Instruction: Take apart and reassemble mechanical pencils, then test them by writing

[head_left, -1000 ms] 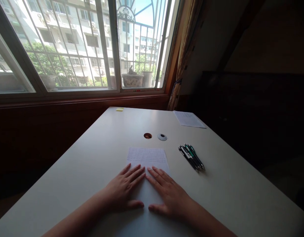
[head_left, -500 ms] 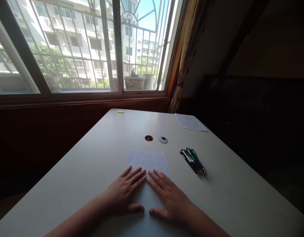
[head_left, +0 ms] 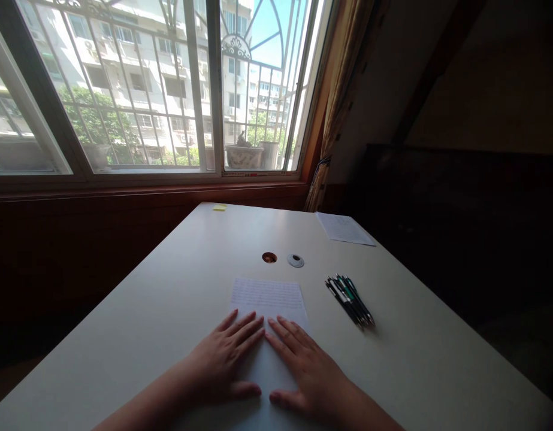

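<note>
A lined sheet of paper (head_left: 267, 294) lies on the white table (head_left: 177, 299) in front of me. My left hand (head_left: 222, 362) rests flat on its near half, fingers stretched out and apart. My right hand (head_left: 307, 365) lies flat beside it, fingers also spread, the fingertips of both hands almost meeting over the sheet. Neither hand holds anything. The lower part of the sheet is hidden under my hands.
A bundle of several pens (head_left: 349, 293) lies to the right of the sheet. Beyond it are a cable hole (head_left: 269, 258), its loose cap (head_left: 296, 260), a second paper (head_left: 343, 228) at the far right and a yellow sticky note (head_left: 219, 208) by the barred window (head_left: 168, 90).
The view has tilted up slightly, so everything sits a little lower in the picture. Both hands stay flat on the sheet in the same pose.
</note>
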A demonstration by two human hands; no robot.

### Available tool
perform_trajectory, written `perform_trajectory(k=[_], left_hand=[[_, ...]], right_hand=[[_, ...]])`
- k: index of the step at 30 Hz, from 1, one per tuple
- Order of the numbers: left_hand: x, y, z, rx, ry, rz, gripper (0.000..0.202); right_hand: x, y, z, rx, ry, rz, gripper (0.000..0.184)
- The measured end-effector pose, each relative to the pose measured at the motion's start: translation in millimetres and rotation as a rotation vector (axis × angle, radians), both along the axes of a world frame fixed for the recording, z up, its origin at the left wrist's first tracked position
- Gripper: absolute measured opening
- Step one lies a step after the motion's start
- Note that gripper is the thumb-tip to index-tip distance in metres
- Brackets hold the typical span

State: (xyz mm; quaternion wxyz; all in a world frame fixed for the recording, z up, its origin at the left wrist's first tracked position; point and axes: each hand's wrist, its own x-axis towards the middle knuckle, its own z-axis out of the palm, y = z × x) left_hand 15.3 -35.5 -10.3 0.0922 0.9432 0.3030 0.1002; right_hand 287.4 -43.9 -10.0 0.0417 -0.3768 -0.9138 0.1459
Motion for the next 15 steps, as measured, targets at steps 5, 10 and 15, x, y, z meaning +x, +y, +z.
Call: perform_trajectory(k=[5,10,15], left_hand=[[-0.4,0.6,0.4,-0.006,-0.014,-0.007,0.093],[-0.6,0.7,0.7,-0.016,-0.011,-0.011,0.092],[-1.2,0.8,-0.5,-0.012,-0.026,-0.017,0.093]], right_hand=[[0.9,0.7,-0.7,-0.005,0.007,0.01,0.093],[1.8,1.1,-2.6,-0.004,0.009,0.008,0.093],[0.3,2.5,-1.7,-0.022,0.003,0.006,0.095]])
